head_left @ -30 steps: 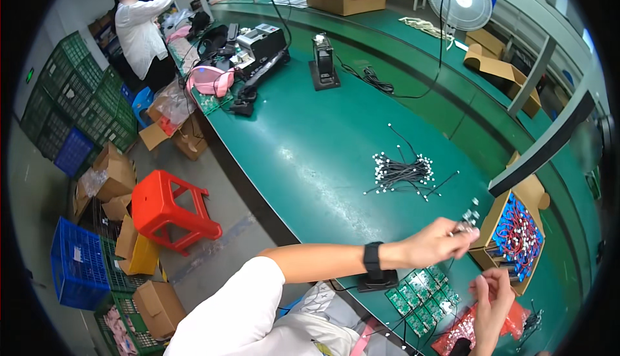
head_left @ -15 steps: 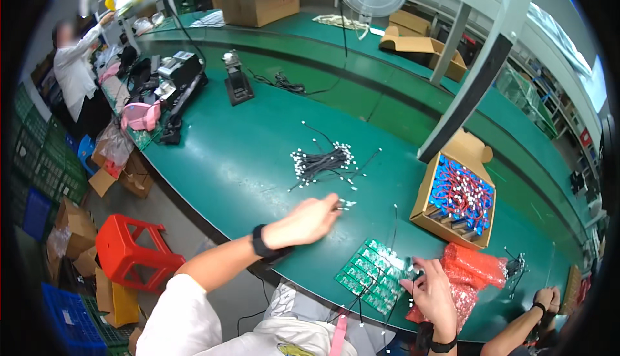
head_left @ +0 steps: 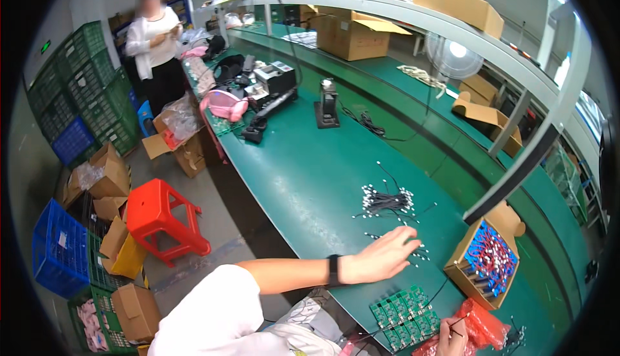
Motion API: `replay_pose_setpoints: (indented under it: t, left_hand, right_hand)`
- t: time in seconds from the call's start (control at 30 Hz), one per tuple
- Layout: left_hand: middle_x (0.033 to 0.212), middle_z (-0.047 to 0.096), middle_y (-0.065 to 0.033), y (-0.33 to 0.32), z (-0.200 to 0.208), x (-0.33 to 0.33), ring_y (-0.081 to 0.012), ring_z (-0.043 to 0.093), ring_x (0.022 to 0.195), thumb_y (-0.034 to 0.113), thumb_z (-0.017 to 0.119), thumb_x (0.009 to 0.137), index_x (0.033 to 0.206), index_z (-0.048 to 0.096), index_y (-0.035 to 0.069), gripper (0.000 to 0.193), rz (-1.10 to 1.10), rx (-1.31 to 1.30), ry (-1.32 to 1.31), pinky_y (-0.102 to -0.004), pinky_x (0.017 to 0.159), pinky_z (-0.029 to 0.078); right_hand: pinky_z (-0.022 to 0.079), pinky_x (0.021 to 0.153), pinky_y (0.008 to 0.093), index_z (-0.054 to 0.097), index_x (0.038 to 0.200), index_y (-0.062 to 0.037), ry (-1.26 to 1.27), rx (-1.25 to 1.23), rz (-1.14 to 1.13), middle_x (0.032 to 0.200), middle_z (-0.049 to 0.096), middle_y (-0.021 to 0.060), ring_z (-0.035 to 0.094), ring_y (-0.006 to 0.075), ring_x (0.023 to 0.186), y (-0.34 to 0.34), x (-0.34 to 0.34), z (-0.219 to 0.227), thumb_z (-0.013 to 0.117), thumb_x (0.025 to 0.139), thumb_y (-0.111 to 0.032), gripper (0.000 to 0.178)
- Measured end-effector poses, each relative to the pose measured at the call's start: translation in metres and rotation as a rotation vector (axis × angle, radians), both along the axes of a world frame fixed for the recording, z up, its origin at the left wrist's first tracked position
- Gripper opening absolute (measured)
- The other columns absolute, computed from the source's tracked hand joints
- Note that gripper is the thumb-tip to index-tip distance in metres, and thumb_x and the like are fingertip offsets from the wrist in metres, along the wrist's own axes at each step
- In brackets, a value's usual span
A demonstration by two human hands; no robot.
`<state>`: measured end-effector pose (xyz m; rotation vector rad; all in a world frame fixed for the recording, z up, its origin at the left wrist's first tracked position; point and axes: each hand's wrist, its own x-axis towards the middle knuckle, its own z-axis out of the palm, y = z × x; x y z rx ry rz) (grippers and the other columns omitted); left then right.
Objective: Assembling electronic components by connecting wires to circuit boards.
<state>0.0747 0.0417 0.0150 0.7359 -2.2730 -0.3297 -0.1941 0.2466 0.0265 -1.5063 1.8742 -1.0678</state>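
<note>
My left hand (head_left: 382, 257) reaches over the green table, fingers bent together around thin black cables. Their white connector tips (head_left: 423, 251) stick out beside the fingertips; the grip itself is partly hidden. Just beyond lies a loose bundle of black cables (head_left: 387, 202) with white ends. At the lower right, my right hand (head_left: 452, 338) is closed, pinching a thin black cable (head_left: 460, 320). Beside it lies a panel of green circuit boards (head_left: 405, 317), with black cables across it. A red bubble-wrap bag (head_left: 484, 327) touches the area just right of that hand.
An open cardboard box (head_left: 481, 294) of blue parts with red wires stands right, by a grey post (head_left: 526, 152). A black stand (head_left: 327, 107) and cluttered equipment (head_left: 274, 78) sit farther back. A red stool (head_left: 165, 217) stands left on the floor; another person (head_left: 155, 43) stands beyond.
The view has swung left, so the table things sit farther right and lower. My left hand's fingers have spread slightly over the cables. The distant person has lowered the raised arm.
</note>
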Motion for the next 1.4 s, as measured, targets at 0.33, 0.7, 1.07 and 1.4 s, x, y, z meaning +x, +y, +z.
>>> replay_pose_setpoints:
  t: [0.33,0.7,1.07,1.4]
  left_hand:
    - [0.122,0.065,-0.0083,0.084,0.004,0.046,-0.0153,0.068,0.100,0.020,0.062,0.105,0.138,0.051,-0.003,0.042,-0.364,1.367,0.305,-0.0327,0.081,0.062]
    - [0.109,0.069,-0.0043,-0.089,-0.001,0.228,-0.0177,0.071,0.094,0.015,0.065,0.101,0.129,0.058,0.006,0.030,0.084,1.142,0.829,-0.0371,0.065,0.062]
    - [0.101,0.072,-0.0149,-0.216,-0.037,0.314,-0.0227,0.071,0.082,0.029,0.077,0.090,0.117,0.073,0.000,0.040,0.835,0.474,0.032,-0.0381,0.072,0.058]
    - [0.095,0.069,-0.0007,-0.047,0.105,0.153,-0.0070,0.061,0.085,0.013,0.066,0.099,0.107,0.074,0.001,0.016,0.498,0.178,0.700,-0.0244,0.075,0.049]
  right_hand:
    - [0.039,0.051,0.0202,0.064,0.114,-0.0035,-0.462,0.136,-0.071,0.070,0.057,-0.0020,0.051,0.0047,0.057,-0.008,0.043,0.034,0.057,0.107,-0.014,0.014]
    - [0.054,0.071,0.0310,0.067,0.118,0.0001,-0.050,0.104,0.142,0.097,0.071,0.0134,0.069,0.0217,0.080,0.023,0.075,0.010,0.070,0.096,-0.013,0.026]
    - [0.050,0.064,0.0290,0.067,0.099,0.0021,-0.046,-0.119,-0.067,0.095,0.068,0.0128,0.064,0.0185,0.071,0.013,0.086,-0.038,0.068,0.091,0.001,0.008]
    - [0.052,0.071,0.0295,0.066,0.109,0.0018,-0.125,-0.062,-0.040,0.100,0.069,0.0136,0.067,0.0200,0.079,0.014,0.109,-0.024,0.069,0.089,0.001,0.020]
